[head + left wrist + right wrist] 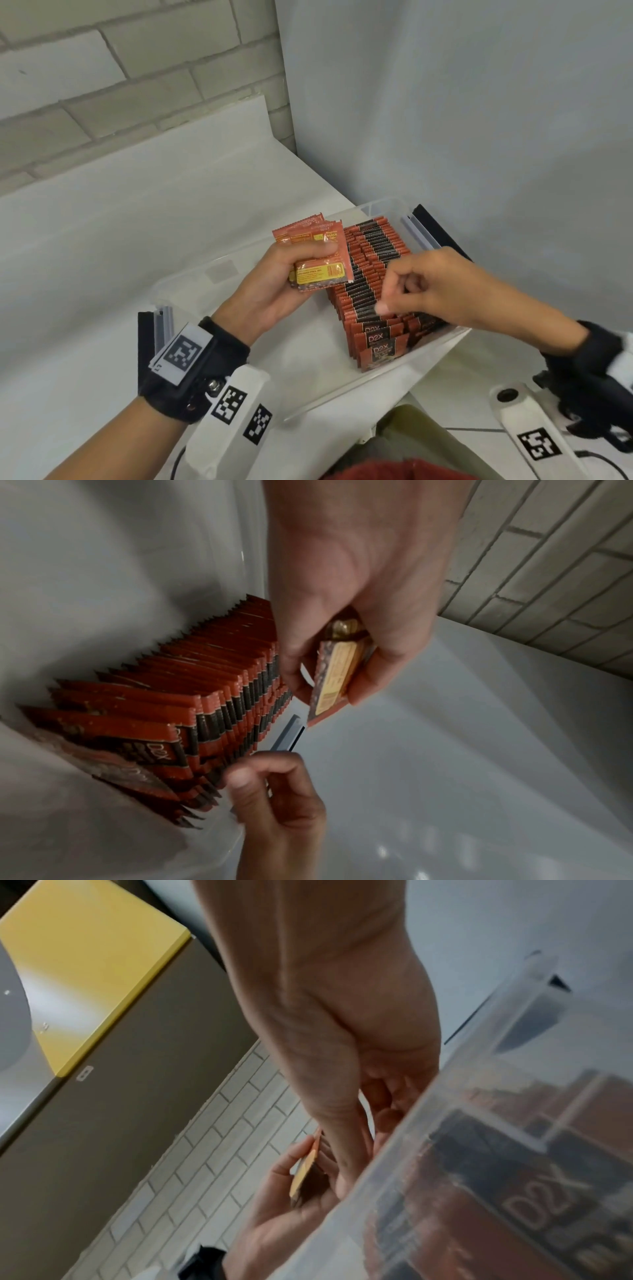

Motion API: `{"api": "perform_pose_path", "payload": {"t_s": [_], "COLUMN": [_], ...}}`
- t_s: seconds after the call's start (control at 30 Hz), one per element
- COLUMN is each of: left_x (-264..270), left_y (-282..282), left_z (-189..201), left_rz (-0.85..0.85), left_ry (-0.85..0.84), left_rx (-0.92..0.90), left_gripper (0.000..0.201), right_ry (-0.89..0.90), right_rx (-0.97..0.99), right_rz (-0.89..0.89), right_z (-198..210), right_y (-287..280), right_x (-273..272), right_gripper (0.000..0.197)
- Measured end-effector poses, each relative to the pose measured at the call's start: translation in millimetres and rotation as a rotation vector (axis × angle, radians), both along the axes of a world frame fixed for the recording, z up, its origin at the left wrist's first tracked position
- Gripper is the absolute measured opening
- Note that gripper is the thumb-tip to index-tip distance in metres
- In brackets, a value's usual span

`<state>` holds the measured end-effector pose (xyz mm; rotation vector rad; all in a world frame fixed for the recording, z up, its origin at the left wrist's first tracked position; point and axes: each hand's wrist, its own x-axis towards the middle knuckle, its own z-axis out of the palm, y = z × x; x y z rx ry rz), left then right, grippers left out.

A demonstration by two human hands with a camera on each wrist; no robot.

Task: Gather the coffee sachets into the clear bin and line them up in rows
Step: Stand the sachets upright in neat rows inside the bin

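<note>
A clear bin [376,387] sits on the white counter with red-and-black coffee sachets [373,274] standing upright in tight rows along its right side. My left hand [274,287] hovers over the bin's middle and grips a small stack of sachets [318,274], thumb across their faces; the left wrist view shows this stack [335,680] edge-on beside the rows [205,685]. My right hand [428,284] is above the near end of the rows, fingers curled, thumb tip touching the sachet tops, nothing visible in it. The bin wall [445,1150] fills the right wrist view.
Black-and-grey lid latches stand at the bin's far right end [431,226] and near left end [154,329]. The bin's left half holds no sachets. A brick wall [102,85] and a grey panel [445,102] close in behind. A yellow board [85,961] shows in the right wrist view.
</note>
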<state>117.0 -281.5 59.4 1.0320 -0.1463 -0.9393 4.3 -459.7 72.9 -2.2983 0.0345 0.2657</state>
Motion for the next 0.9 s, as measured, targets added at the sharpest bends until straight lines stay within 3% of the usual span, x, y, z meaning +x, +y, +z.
{"api": "perform_pose_path", "payload": {"t_s": [0.13, 0.3, 0.47, 0.53, 0.7, 0.8, 0.9], "left_x": [1.5, -1.2, 1.4, 2.3, -1.4, -0.2, 0.2], "left_y": [-0.4, -1.6, -0.7, -0.1, 0.4, 0.5, -0.9], "left_z": [-6.9, -4.4, -1.1, -1.7, 0.4, -2.6, -2.0], "left_rz": [-0.051, -0.056, -0.022, -0.004, -0.086, -0.084, -0.028], "left_ry": [-0.029, -0.018, 0.096, 0.149, 0.088, 0.039, -0.007], "left_rx": [0.012, 0.007, 0.031, 0.019, 0.016, -0.001, -0.002], "left_gripper": [0.030, 0.024, 0.063, 0.070, 0.018, 0.020, 0.023], "right_ry": [-0.116, -0.171, -0.347, -0.418, -0.521, -0.506, -0.397], "right_rx": [0.163, 0.283, 0.415, 0.435, 0.262, 0.234, 0.382], "right_rz": [-0.148, -0.191, -0.237, -0.246, -0.137, -0.129, -0.278], "right_z": [1.3, -0.9, 7.3, 10.4, 4.4, -1.0, 0.4], "right_y": [9.9, 19.3, 13.5, 12.6, 14.0, 11.6, 12.7], "right_x": [12.2, 20.6, 20.7, 18.6, 16.9, 15.9, 15.7], "right_gripper": [0.032, 0.016, 0.009, 0.010, 0.013, 0.019, 0.017]}}
